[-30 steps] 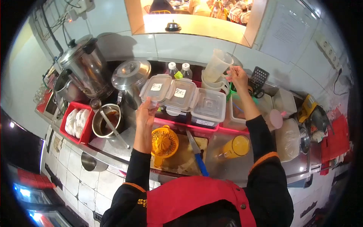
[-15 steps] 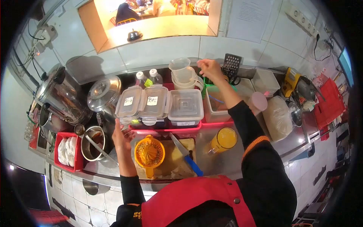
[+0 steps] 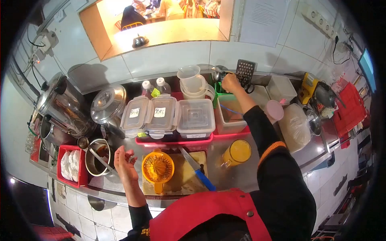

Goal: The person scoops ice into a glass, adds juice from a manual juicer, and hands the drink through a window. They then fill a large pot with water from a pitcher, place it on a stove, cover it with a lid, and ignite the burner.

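My left hand (image 3: 126,164) hovers palm up with fingers apart and nothing in it, left of an orange citrus juicer (image 3: 158,168). The juicer stands on a cutting board (image 3: 185,174), its ridged cone wet with pulp. Beside it a knife with a blue handle (image 3: 205,180) lies across the board. At the back, my right hand (image 3: 232,83) is closed at a green utensil basket (image 3: 218,90), near a shiny metal utensil (image 3: 217,75); what its fingers hold is hidden. A glass mug of orange juice (image 3: 237,152) stands right of the board.
Lidded plastic boxes (image 3: 196,116) sit in a pink tray behind the board. Clear measuring jugs (image 3: 191,80) and a black grater (image 3: 245,71) stand farther back. On the left are a pot with a ladle (image 3: 98,158) and a red basket (image 3: 82,166).
My right hand has gone down to the utensil basket, its fingers now closed, and a metal utensil shows beside it. My left hand has dropped slightly and turned palm up.
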Available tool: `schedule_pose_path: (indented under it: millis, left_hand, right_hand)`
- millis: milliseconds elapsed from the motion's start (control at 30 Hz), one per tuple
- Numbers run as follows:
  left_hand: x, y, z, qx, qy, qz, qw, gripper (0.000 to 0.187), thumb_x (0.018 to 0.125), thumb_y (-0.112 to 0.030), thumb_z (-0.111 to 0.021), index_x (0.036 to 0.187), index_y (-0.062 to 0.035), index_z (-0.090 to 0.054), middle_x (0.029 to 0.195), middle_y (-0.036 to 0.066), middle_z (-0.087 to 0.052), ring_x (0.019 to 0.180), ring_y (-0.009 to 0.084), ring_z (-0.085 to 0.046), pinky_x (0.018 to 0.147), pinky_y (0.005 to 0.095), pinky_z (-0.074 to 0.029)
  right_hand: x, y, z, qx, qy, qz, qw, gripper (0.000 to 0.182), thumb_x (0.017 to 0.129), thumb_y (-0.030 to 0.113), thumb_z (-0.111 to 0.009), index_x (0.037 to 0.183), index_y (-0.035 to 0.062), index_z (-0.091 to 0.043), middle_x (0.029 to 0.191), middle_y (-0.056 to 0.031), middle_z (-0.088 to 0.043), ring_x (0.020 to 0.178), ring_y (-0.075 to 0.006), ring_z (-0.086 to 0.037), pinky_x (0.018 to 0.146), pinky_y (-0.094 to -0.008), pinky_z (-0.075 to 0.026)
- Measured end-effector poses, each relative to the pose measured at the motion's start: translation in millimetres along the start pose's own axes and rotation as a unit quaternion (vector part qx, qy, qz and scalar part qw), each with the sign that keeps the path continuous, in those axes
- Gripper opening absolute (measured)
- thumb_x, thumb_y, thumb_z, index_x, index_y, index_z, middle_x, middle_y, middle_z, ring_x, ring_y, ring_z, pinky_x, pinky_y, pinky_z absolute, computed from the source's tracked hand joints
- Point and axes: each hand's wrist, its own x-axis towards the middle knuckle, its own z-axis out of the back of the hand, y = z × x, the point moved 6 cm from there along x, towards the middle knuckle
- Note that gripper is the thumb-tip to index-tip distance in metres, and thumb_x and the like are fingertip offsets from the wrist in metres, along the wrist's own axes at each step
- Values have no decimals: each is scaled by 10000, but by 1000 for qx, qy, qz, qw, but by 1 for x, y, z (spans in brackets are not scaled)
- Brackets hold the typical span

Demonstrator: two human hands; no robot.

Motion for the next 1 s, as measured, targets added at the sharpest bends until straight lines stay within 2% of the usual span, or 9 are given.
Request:
schedule_pose_path:
  millis: [67,133,267,467,567,767,867,933,1000]
  left_hand:
    - [-2,-1,-1,0,14,-4,1000,162,812,-247,-529,906,-119,-495,695,-3,-555,654,88,-523,571,234,-410]
    - [-3,0,4,0,12,-4,1000,157,811,-243,-529,902,-119,-498,693,-2,-557,653,87,-523,570,232,-410]
    - [-4,6,15,5,-5,3,1000,141,810,-237,-534,886,-122,-506,685,0,-562,647,85,-524,558,228,-410]
    - [-5,17,22,0,-11,22,1000,121,807,-228,-538,864,-126,-508,679,1,-565,645,85,-529,541,221,-406]
    - [-5,22,22,-7,-11,31,999,115,806,-223,-539,858,-124,-507,672,2,-563,636,86,-528,538,221,-408]
    - [-4,26,18,-14,1,37,999,102,808,-210,-537,853,-124,-505,663,0,-561,631,89,-533,537,225,-414]
    - [-6,23,14,-8,8,28,1000,91,813,-201,-529,850,-122,-504,667,-3,-559,646,90,-529,542,226,-404]
    - [-5,24,15,-5,15,28,999,88,815,-200,-527,848,-121,-504,669,-4,-557,652,90,-529,543,225,-401]
    - [-7,24,12,0,24,32,999,86,817,-198,-524,846,-119,-504,672,-5,-556,659,89,-529,545,223,-399]
  right_hand:
    - [4,-4,-16,29,13,-48,998,125,652,132,-526,656,78,-638,660,-156,-600,626,-305,-596,658,-377,-480]
    - [9,11,-28,-11,21,54,998,126,648,144,-542,684,81,-645,699,-174,-601,669,-319,-593,672,-388,-477]
    - [8,7,-37,-23,-13,53,998,126,647,169,-569,680,76,-647,742,-187,-595,750,-333,-578,680,-393,-469]
    - [5,11,-37,52,-34,149,987,251,630,274,-643,632,25,-618,644,-149,-591,628,-300,-580,628,-364,-464]
    - [-5,20,-22,23,23,138,990,267,617,279,-658,644,18,-612,648,-164,-583,633,-310,-575,614,-372,-454]
    - [-18,33,-3,101,83,219,967,270,693,277,-613,722,9,-598,668,-204,-565,662,-320,-572,595,-381,-445]
    - [-11,27,14,24,34,126,991,223,757,248,-570,777,27,-595,700,-189,-587,620,-290,-578,580,-363,-444]
    - [-19,27,57,288,-187,179,922,235,774,214,-549,737,-18,-552,614,-137,-573,566,-263,-578,539,-344,-453]
    - [-42,44,97,342,-158,152,914,224,779,207,-546,743,-14,-540,584,-130,-554,522,-255,-559,510,-332,-443]
